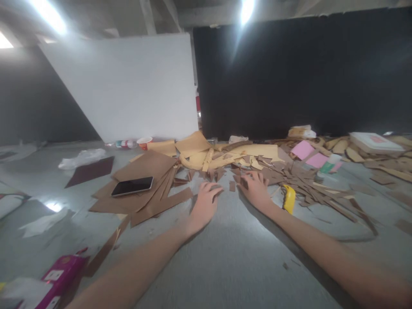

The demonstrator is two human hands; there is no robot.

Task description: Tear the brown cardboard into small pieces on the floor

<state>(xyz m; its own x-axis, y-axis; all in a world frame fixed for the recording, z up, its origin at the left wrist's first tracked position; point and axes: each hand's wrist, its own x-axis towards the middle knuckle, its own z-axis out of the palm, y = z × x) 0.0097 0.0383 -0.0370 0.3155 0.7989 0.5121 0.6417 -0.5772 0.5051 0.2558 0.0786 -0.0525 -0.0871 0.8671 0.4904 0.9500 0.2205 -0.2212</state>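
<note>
My left hand [205, 205] rests low over the grey table, fingers loosely bent and apart, with nothing visible in them. Just beyond its fingertips lie small brown cardboard scraps [212, 174]. Across a narrow gap, my right hand [256, 191] is set down with spread fingers at the edge of more brown scraps. Its fingertips touch or nearly touch the pieces; what is under the palm is hidden. Between the two hands a small brown rectangle [232, 186] lies flat. A yellow utility knife [289, 199] lies right of my right wrist.
Stacked brown sheets [146, 168] with a black phone [132, 186] are on the left. A heap of brown strips [309, 184], a glue stick [328, 166] and pink paper [302, 149] lie right. A magenta device [61, 274] sits near left. A white panel [138, 86] stands behind.
</note>
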